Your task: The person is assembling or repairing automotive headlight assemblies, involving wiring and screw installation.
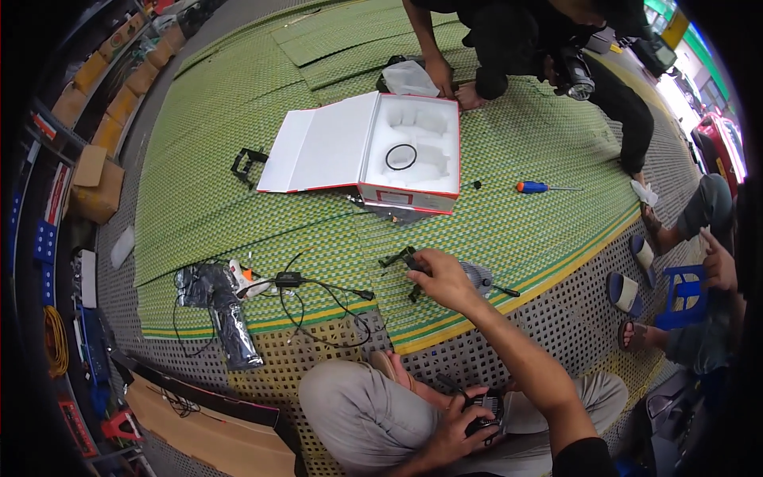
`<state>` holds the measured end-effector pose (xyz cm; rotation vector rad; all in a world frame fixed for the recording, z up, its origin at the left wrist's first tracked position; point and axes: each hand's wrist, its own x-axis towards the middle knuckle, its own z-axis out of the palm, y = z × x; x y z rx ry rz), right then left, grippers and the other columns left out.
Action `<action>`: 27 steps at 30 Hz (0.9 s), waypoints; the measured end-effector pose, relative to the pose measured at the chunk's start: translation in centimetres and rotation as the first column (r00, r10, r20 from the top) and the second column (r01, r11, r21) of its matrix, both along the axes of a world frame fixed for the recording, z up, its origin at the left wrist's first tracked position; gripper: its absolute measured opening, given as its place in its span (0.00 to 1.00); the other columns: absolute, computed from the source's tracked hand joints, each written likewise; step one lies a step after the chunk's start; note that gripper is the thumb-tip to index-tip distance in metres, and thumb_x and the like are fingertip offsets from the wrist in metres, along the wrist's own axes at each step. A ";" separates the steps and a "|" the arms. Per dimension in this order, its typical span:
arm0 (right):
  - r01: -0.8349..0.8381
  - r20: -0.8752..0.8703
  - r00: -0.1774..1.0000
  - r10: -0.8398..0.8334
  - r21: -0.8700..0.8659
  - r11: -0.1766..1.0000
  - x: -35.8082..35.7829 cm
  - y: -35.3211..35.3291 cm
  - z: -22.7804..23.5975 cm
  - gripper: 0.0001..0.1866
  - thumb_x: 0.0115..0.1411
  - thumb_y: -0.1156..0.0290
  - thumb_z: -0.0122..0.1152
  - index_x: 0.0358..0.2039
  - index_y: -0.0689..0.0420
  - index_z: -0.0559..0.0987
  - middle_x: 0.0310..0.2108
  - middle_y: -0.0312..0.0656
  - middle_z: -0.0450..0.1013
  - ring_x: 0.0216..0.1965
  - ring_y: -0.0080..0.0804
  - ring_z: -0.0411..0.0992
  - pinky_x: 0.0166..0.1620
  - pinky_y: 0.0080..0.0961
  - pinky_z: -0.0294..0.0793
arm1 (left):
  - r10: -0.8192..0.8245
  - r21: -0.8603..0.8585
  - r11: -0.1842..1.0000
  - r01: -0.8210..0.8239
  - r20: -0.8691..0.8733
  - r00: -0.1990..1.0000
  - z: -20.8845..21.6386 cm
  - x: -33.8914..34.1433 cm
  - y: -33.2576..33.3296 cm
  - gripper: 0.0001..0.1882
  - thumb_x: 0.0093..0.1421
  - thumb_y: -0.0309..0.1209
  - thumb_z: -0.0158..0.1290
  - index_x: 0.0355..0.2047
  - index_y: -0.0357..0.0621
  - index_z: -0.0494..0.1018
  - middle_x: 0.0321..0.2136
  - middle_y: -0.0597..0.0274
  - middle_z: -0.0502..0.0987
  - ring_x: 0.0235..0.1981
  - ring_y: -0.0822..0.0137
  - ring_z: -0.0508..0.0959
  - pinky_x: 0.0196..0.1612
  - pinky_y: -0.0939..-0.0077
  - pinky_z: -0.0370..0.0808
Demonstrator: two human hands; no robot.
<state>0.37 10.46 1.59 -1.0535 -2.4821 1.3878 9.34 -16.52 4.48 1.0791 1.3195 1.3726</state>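
On the green woven mat [238, 230], my right hand [445, 277] reaches forward with its fingers closed on a black bracket [397, 261]. Just beside that hand lies a grey finned part [478, 278] with a short black cable, partly hidden by my fingers. Down at my lap, my left hand [459, 425] is wrapped round a black, ribbed lamp-like device [491, 409]. Its underside is hidden by the palm. A black wiring harness [288, 279] with several leads spreads out to the left of my right hand.
An open white box [318, 143] with a foam insert and black ring [400, 157] sits ahead. Another black bracket [249, 165] and a blue screwdriver [532, 188] lie either side. Opposite crouches another person [509, 40]. Plastic bags [230, 318] and a cardboard box [199, 421] are left.
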 end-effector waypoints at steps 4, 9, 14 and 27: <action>0.014 0.066 0.997 -0.045 0.412 0.911 -1.5 1.1 1.7 0.19 0.60 0.63 0.71 0.48 0.59 0.79 0.47 0.50 0.74 0.48 0.45 0.76 0.51 0.42 0.78 | -0.022 0.038 0.999 0.021 0.026 0.999 -0.4 0.4 0.4 0.18 0.56 0.30 0.69 0.44 0.44 0.76 0.62 0.44 0.67 0.63 0.47 0.69 0.65 0.55 0.67; 0.181 -0.175 0.983 -0.055 0.883 0.433 -3.7 7.9 0.5 0.36 0.49 0.66 0.75 0.60 0.57 0.74 0.62 0.56 0.67 0.61 0.55 0.67 0.63 0.54 0.65 | -0.008 -0.049 0.999 0.007 -0.018 1.000 -0.7 0.5 -0.2 0.19 0.51 0.29 0.72 0.41 0.45 0.77 0.61 0.43 0.68 0.60 0.44 0.72 0.63 0.54 0.70; -0.229 0.248 0.968 0.048 0.783 0.579 -6.2 11.7 -1.6 0.24 0.52 0.67 0.68 0.51 0.55 0.78 0.51 0.45 0.74 0.63 0.42 0.67 0.70 0.53 0.56 | 0.049 -0.118 0.991 -0.056 -0.064 0.997 -2.3 0.8 -0.8 0.19 0.48 0.27 0.72 0.39 0.45 0.78 0.57 0.41 0.70 0.59 0.44 0.73 0.61 0.53 0.71; -0.296 0.216 0.954 0.206 0.775 0.559 -10.9 2.3 5.0 0.14 0.50 0.70 0.69 0.38 0.56 0.82 0.40 0.43 0.78 0.53 0.42 0.75 0.68 0.67 0.54 | 0.047 -0.111 0.992 -0.060 -0.111 0.993 -0.9 0.3 -0.5 0.19 0.48 0.27 0.72 0.40 0.45 0.78 0.58 0.45 0.71 0.60 0.48 0.72 0.64 0.56 0.67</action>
